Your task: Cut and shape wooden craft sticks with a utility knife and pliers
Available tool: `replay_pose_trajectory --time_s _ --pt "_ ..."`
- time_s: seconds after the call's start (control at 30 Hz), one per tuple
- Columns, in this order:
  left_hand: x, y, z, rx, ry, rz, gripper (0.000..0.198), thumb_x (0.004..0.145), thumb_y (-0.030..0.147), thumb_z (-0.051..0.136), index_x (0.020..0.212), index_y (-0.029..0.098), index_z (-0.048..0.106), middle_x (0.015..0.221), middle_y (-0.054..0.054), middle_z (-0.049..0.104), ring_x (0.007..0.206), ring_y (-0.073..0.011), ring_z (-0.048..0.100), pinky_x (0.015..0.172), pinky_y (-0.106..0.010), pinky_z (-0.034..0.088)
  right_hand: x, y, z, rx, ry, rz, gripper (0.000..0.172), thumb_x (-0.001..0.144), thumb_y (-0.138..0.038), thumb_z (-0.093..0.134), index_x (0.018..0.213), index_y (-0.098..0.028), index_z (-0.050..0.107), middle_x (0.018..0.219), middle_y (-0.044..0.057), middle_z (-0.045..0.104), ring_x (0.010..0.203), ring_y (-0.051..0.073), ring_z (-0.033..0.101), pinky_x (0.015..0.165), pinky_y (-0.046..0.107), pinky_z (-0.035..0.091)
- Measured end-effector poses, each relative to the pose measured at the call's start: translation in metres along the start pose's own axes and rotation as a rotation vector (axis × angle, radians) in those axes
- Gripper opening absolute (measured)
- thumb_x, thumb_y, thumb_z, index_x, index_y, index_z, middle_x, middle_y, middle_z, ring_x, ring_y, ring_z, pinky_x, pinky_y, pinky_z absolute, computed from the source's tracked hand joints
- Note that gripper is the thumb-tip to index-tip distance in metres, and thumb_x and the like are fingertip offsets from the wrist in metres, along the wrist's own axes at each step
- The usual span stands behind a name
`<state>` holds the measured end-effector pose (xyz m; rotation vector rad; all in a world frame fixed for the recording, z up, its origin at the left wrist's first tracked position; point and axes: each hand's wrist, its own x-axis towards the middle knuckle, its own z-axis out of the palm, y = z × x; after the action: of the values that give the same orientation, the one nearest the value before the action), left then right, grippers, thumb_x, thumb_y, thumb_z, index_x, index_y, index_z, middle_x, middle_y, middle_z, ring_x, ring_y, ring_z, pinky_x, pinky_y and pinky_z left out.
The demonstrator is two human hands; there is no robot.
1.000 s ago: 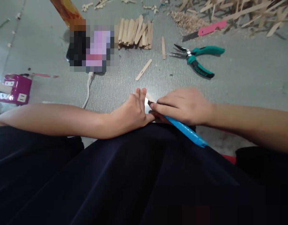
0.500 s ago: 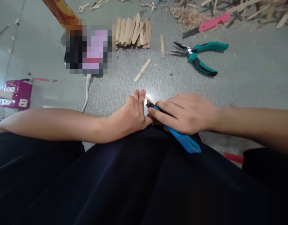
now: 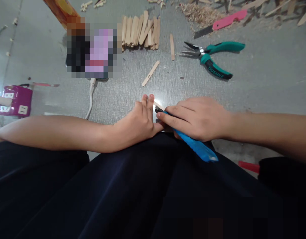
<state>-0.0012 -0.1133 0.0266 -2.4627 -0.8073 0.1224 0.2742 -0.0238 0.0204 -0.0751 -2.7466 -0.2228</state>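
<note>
Near the table's front edge, my right hand (image 3: 201,118) is wrapped round a blue-handled cutter (image 3: 197,147) with a dark metal head. The head points up and left, towards my left hand. Its exact working edge is partly hidden by my fingers. A pale wooden craft stick (image 3: 158,105) shows between the hands, beside the cutter's head. My left hand (image 3: 143,116) is closed at the stick's left end, with its thumb reaching under towards the cutter. Most of that stick is covered by my fingers.
Ahead lie a craft stick with a small slot (image 3: 150,74), another single stick (image 3: 172,47) and a stick pile (image 3: 140,31). Green-handled pliers (image 3: 206,54) and a pink-handled saw (image 3: 225,21) are to the right. A phone (image 3: 99,53) with a cable and a purple power strip (image 3: 18,101) are left.
The cutter's blue handle has tilted slightly, its rear end shifting a little right, and its head has turned slightly. Both hands stay in nearly the same place.
</note>
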Motion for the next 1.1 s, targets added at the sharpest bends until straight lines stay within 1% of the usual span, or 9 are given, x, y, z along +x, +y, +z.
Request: replay_pose_trajectory --time_s 0.13,0.33,0.47,0.63,0.7,0.8,0.87,0.97,1.1 --pt "-0.001 0.004 0.002 -0.142 -0.077 -0.087 0.026 0.119 0.007 0.062 0.137 0.003 0.081 0.161 -0.046 0.074 0.147 -0.0598 0.084 0.095 -0.054 0.077 0.001 0.0 0.0 -0.025 -0.008 -0.007 0.041 0.132 -0.028 0.047 0.152 -0.013 0.08 0.109 0.012 0.087 0.087 0.026 0.071 0.073 0.039 0.043" --pt "0.001 0.002 -0.001 -0.172 -0.091 -0.083 0.025 0.118 0.004 0.064 0.135 0.004 0.082 0.162 -0.045 0.074 0.149 -0.0589 0.084 0.096 -0.054 0.077 0.0 0.0 0.0 -0.032 0.025 -0.009 0.042 0.133 -0.028 0.046 0.151 -0.011 0.08 0.109 0.012 0.086 0.086 0.025 0.071 0.073 0.039 0.042" --pt "0.001 0.002 0.0 -0.17 -0.096 -0.08 0.027 0.12 0.007 0.06 0.133 0.003 0.083 0.163 -0.046 0.072 0.149 -0.0613 0.083 0.096 -0.056 0.076 0.0 0.0 0.001 -0.034 0.016 -0.016 0.043 0.133 -0.027 0.045 0.151 -0.011 0.08 0.109 0.012 0.087 0.086 0.026 0.073 0.072 0.039 0.044" --pt "0.0 0.003 -0.001 -0.116 -0.079 -0.05 0.034 0.124 0.012 0.059 0.151 0.002 0.079 0.16 -0.048 0.073 0.144 -0.0611 0.085 0.097 -0.056 0.075 0.0 0.001 -0.001 0.022 0.037 0.014 0.049 0.134 -0.03 0.038 0.15 -0.008 0.079 0.118 0.015 0.09 0.092 0.029 0.08 0.073 0.043 0.052" --pt "0.001 0.001 -0.004 -0.109 -0.108 -0.048 0.042 0.124 0.01 0.059 0.162 0.003 0.075 0.161 -0.047 0.073 0.145 -0.059 0.086 0.097 -0.053 0.075 0.001 0.002 -0.002 0.082 -0.002 0.062 0.048 0.133 -0.033 0.039 0.152 -0.013 0.079 0.121 0.015 0.092 0.096 0.03 0.083 0.074 0.044 0.055" --pt "0.004 -0.002 -0.01 -0.145 -0.181 -0.06 0.063 0.122 0.005 0.059 0.184 0.01 0.061 0.166 -0.043 0.072 0.149 -0.0564 0.085 0.096 -0.05 0.074 0.002 0.009 -0.003 0.267 -0.024 0.164 0.041 0.125 -0.032 0.047 0.152 -0.022 0.076 0.118 0.011 0.093 0.099 0.03 0.085 0.078 0.045 0.059" --pt "0.005 -0.005 -0.012 -0.202 -0.214 -0.06 0.074 0.122 0.006 0.062 0.195 0.015 0.049 0.17 -0.043 0.068 0.153 -0.0574 0.082 0.096 -0.052 0.075 0.004 0.014 -0.003 0.403 -0.002 0.211 0.04 0.119 -0.027 0.049 0.151 -0.023 0.073 0.115 0.009 0.092 0.099 0.03 0.086 0.083 0.044 0.063" --pt "0.005 -0.008 -0.013 -0.31 -0.241 -0.07 0.078 0.125 0.016 0.064 0.199 0.019 0.043 0.177 -0.042 0.062 0.158 -0.0591 0.078 0.098 -0.057 0.076 0.006 0.019 -0.002 0.5 -0.012 0.228 0.04 0.116 -0.025 0.049 0.149 -0.024 0.071 0.117 0.01 0.09 0.1 0.03 0.087 0.087 0.044 0.065" --pt "0.003 -0.009 -0.011 -0.357 -0.242 -0.08 0.071 0.127 0.027 0.065 0.196 0.018 0.05 0.179 -0.042 0.062 0.16 -0.0601 0.077 0.097 -0.057 0.074 0.008 0.019 -0.004 0.5 -0.011 0.234 0.038 0.114 -0.022 0.05 0.145 -0.026 0.072 0.116 0.009 0.089 0.098 0.03 0.086 0.086 0.043 0.065"
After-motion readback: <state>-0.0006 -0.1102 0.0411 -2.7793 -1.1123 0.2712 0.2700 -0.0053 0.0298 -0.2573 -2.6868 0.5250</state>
